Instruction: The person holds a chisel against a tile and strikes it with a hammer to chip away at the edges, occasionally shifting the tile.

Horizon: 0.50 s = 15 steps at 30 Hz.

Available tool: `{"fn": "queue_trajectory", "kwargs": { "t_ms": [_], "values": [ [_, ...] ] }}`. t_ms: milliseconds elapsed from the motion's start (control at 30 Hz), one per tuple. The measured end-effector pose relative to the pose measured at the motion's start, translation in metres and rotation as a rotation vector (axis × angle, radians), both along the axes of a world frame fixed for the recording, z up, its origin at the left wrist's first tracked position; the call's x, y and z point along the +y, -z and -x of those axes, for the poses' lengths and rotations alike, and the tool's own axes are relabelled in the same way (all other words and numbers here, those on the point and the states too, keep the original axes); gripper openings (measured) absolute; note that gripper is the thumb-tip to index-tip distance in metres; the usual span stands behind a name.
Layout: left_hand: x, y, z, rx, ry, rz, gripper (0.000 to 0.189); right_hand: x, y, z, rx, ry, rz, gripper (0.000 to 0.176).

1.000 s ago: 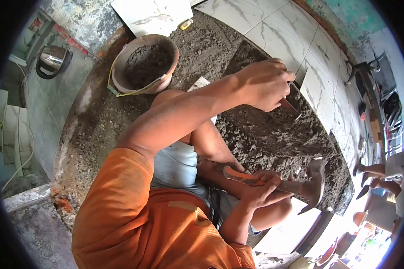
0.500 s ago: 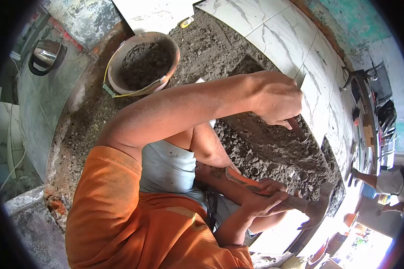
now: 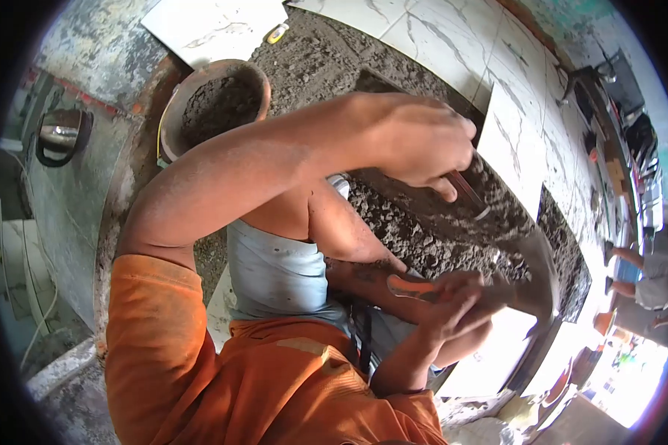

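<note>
My left hand (image 3: 423, 141) reaches across from the left, its fingers closed round a slim dark reddish-brown handle (image 3: 466, 191). What the handle joins is mostly hidden by my hand. Beneath it is a dark, flat, mud-covered surface (image 3: 401, 191) beside the rough grey mortar (image 3: 438, 248). Lower right, my right hand (image 3: 453, 304) grips a hammer (image 3: 543, 274) partway along its shaft. The orange and black grip end (image 3: 410, 288) sticks out to the left. Its metal head hangs near the mortar's right edge.
A bucket (image 3: 172, 137) of dark mortar stands upper left, near a loose marbled tile (image 3: 211, 30) and a small yellow-and-white tool (image 3: 277, 33). Laid marbled tiles (image 3: 453, 55) border the mortar. A metal kettle-like vessel (image 3: 61, 135) sits far left. Another person (image 3: 653, 278) is far right.
My left hand and its handle have shifted left and slightly up in view. The hammer head has risen and turned, and my right hand has moved slightly right and up. The whole view has shifted somewhat.
</note>
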State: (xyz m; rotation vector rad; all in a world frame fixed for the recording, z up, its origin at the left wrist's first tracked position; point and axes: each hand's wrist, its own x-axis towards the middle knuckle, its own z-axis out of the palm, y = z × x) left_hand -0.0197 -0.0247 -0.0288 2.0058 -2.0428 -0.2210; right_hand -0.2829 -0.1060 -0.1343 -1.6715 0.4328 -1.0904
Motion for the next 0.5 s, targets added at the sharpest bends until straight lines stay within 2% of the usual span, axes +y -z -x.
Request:
{"fn": "queue_trajectory", "kwargs": {
  "t_ms": [67,133,233,267,333,400,467,500],
  "values": [
    [-0.001,0.018,-0.002,0.003,0.007,0.132,0.033,0.001,0.005,-0.007,0.017,0.0,0.014,0.047],
    [0.0,0.023,0.0,0.041,-0.014,0.118,0.031,0.007,0.005,-0.016,-0.083,-0.002,-0.097,0.046],
    [-0.003,0.028,0.005,-0.198,-0.111,0.231,0.032,0.009,-0.001,-0.016,-0.098,0.028,-0.246,0.046],
    [-0.007,0.026,0.005,-0.202,-0.116,0.237,0.032,0.008,-0.002,-0.015,-0.101,0.022,-0.24,0.046],
    [-0.015,0.007,0.003,-0.178,-0.135,0.01,0.035,0.002,0.001,-0.014,-0.022,0.113,-0.249,0.047],
    [-0.019,0.005,-0.001,-0.169,-0.116,0.052,0.034,-0.003,0.01,-0.01,-0.036,0.104,-0.221,0.048],
    [-0.022,0.006,-0.002,-0.14,-0.094,-0.013,0.031,-0.002,0.012,-0.008,-0.077,0.112,-0.273,0.044],
    [-0.02,0.007,-0.003,-0.138,-0.076,0.062,0.028,-0.001,0.012,-0.006,-0.063,0.096,-0.277,0.041]
  ]
}}
